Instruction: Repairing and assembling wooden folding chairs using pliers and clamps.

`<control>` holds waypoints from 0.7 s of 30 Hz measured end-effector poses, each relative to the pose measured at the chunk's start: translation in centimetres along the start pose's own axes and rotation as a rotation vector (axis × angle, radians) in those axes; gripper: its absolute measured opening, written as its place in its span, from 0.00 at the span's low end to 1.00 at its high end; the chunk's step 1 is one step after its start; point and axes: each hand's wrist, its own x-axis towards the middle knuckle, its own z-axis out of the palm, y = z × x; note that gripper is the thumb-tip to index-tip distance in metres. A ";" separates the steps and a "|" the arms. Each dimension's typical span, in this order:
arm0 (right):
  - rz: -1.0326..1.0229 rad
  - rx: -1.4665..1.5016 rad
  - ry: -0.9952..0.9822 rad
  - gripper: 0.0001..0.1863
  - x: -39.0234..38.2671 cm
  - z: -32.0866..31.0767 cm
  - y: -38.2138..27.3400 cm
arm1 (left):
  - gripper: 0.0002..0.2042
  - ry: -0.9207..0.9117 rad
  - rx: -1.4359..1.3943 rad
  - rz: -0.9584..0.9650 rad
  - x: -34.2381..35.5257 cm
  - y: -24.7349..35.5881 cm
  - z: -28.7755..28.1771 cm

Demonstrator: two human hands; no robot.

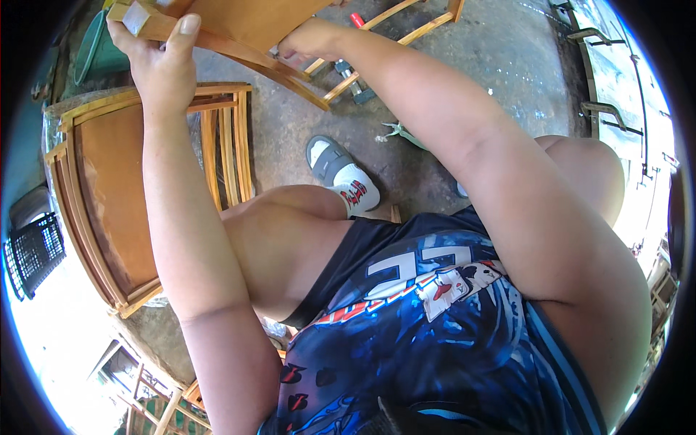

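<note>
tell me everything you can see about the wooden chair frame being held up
The wooden chair frame looks like light brown, smooth wood with a flat panel and thin curved rails. It is tilted at the top of the view, above the concrete floor. The left hand grips its end; the right hand touches a rail.

Your shirt (435,326) is blue with white, red and black prints. The wooden frames (109,196) are orange-brown, your shoe (326,159) grey, the sock (357,190) white with red marks, the crate (32,254) black.
</note>
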 end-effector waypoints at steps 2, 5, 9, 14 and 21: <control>0.250 -0.120 0.053 0.06 -0.6 0.9 -1.8 | 0.37 0.003 -0.046 -0.010 -0.3 -0.3 -0.3; 0.320 -0.200 -0.099 0.10 -0.5 0.4 -2.0 | 0.36 0.006 -0.080 0.003 -0.4 -0.3 -0.2; 0.134 -0.195 -0.092 0.11 -0.3 -0.3 -0.7 | 0.35 0.008 0.058 0.059 0.0 -0.8 -0.5; 0.045 0.170 -0.042 0.13 -0.3 -0.1 -0.2 | 0.34 -0.003 0.048 0.086 -0.2 -0.4 -0.2; -0.010 0.238 -0.077 0.20 -0.1 -0.3 -0.3 | 0.37 0.022 -0.021 0.061 0.0 -0.6 -0.1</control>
